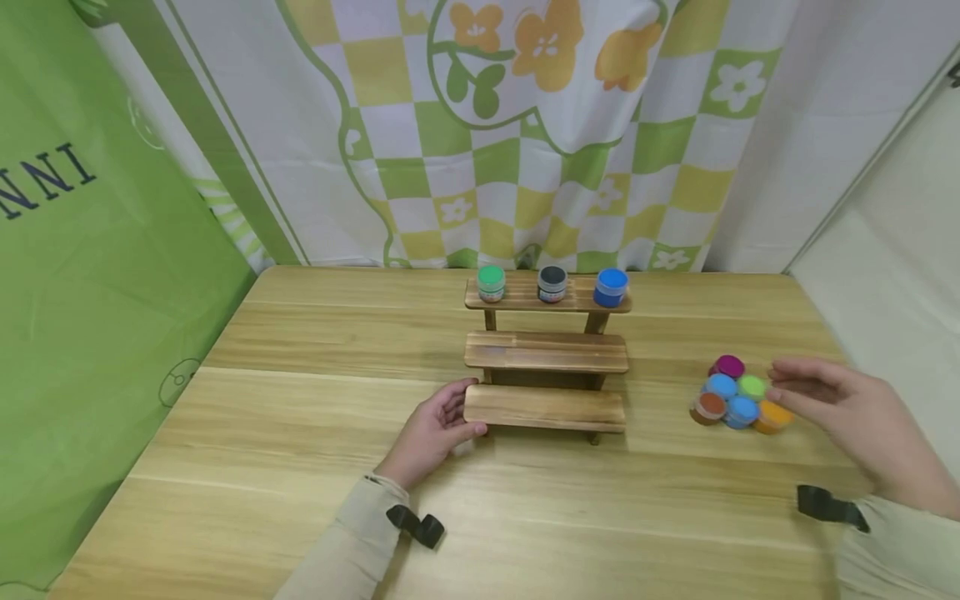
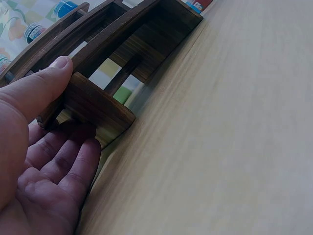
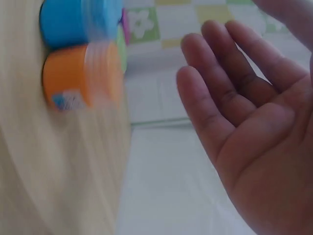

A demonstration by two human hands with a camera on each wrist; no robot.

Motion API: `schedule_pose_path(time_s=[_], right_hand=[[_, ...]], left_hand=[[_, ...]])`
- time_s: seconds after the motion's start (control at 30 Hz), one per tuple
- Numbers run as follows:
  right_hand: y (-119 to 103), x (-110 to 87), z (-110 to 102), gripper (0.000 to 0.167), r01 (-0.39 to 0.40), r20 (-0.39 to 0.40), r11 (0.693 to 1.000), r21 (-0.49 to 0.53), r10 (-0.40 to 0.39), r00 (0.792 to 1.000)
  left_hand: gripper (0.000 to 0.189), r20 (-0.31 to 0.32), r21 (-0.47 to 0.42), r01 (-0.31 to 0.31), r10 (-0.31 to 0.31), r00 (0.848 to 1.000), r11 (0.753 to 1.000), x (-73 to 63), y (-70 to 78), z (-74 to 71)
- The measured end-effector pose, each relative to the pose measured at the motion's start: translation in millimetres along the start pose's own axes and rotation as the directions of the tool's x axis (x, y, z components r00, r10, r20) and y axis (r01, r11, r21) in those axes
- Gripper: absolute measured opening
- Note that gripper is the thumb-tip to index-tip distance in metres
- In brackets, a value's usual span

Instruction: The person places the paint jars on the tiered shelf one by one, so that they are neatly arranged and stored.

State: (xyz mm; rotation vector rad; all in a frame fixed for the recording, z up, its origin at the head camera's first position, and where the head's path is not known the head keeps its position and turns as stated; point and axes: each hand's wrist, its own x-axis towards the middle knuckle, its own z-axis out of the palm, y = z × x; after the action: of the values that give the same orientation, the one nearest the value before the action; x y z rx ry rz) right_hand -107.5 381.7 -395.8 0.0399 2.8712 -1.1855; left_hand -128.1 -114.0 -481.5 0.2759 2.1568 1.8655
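Wooden table (image 1: 240,433); left hand (image 1: 431,432) grips brown, grained three-tier rack (image 1: 546,353); right hand (image 1: 862,421) relaxed near colourful jars (image 1: 742,411)

Three-step wooden rack (image 1: 546,353), upright. Top step (image 1: 519,293), left to right: green jar (image 1: 491,285), black jar (image 1: 552,285), blue jar (image 1: 611,289), upright, spaced apart. Right of rack, tight upright cluster: purple jar (image 1: 728,367) far, two light-blue jars (image 1: 742,412), lime jar (image 1: 752,387), brown jar (image 1: 709,408) near left, orange jar (image 1: 773,418) near right.

Against my left fingers (image 2: 59,68) the stand (image 1: 546,352) is smooth grained wood, while the jars (image 1: 742,410) near my right fingers (image 3: 196,93) look smooth plastic.
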Motion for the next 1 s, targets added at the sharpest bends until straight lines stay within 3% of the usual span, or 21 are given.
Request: schedule_pose_path(time_s=[0.2,0.43,0.63,0.7,0.77,0.83,0.9,1.0], right_hand=[[22.4,2.5,-2.3,0.064,-0.033,0.059,0.999,0.043,0.031,0.998],[50.9,5.9,-0.4,0.056,-0.032,0.116,0.981,0.193,0.010,0.993],[75.5,7.1,4.8,0.043,0.041,0.130,0.950,0.311,-0.085,0.988],[81.7,6.9,6.6,0.041,0.062,0.139,0.933,0.356,-0.118,0.983],[86.1,7.2,8.4,0.042,0.071,0.147,0.897,0.437,-0.149,0.978],[88.1,7.5,9.4,0.043,0.063,0.161,0.885,0.462,-0.153,0.975],[88.0,7.8,9.7,0.042,0.052,0.176,0.892,0.449,-0.145,0.974],[85.9,7.7,9.1,0.041,0.027,0.200,0.932,0.360,-0.106,0.974]], left_hand=[[0.073,0.003,-0.007,-0.014,0.014,1.000,1.000,-1.1,0.9,0.2],[0.074,0.002,-0.006,-0.012,0.012,1.000,1.000,-1.0,0.6,0.4],[0.074,0.000,-0.009,-0.010,0.010,1.000,1.000,-1.2,-0.3,0.0],[0.074,0.000,-0.005,-0.008,0.008,1.000,1.000,-1.5,-0.5,-0.2],[0.073,-0.003,-0.001,-0.002,0.002,1.000,1.000,-1.5,-0.4,-0.3],[0.073,-0.006,0.003,-0.001,0.001,1.000,1.000,-1.6,-0.1,-0.3],[0.073,-0.005,0.006,-0.008,0.008,1.000,1.000,-1.7,0.4,-0.2],[0.073,-0.005,0.006,-0.009,0.010,1.000,1.000,-1.5,0.6,0.1]])
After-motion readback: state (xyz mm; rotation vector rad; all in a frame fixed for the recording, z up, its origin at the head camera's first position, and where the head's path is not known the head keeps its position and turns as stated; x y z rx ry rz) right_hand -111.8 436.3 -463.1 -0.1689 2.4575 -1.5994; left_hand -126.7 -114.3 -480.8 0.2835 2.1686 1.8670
